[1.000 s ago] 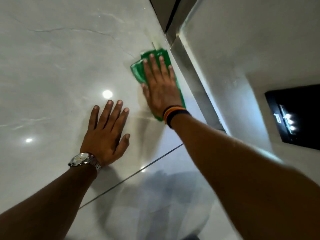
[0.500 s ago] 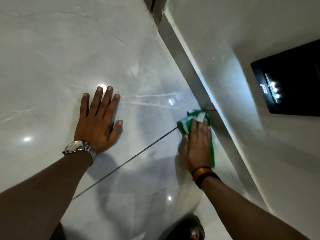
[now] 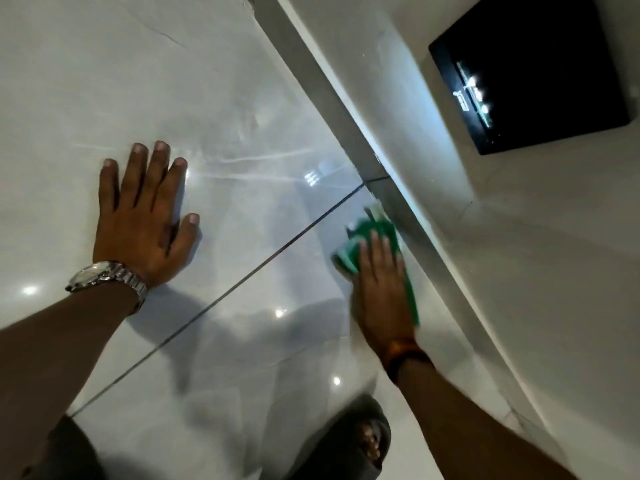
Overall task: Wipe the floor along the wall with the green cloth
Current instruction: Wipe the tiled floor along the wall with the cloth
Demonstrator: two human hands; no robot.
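My right hand (image 3: 381, 289) presses flat on the green cloth (image 3: 353, 252), which lies on the glossy pale floor tile (image 3: 242, 116) right against the grey skirting (image 3: 346, 109) of the white wall (image 3: 519, 271). The cloth shows ahead of my fingertips and along the wall side of the hand; the part under the palm is hidden. It sits just below the dark grout line (image 3: 277, 247). My left hand (image 3: 145, 216), wearing a metal watch, rests flat on the floor with fingers spread, well to the left of the cloth.
A black glossy panel (image 3: 540, 74) is set into the wall at upper right. A foot in a dark sandal (image 3: 367, 441) stands on the tile at the bottom, near my right forearm. Ceiling lights reflect on the wet-looking floor.
My right hand has slid the cloth along the skirting toward me, from well beyond the grout line to just on my side of it. My left hand has stayed planted.
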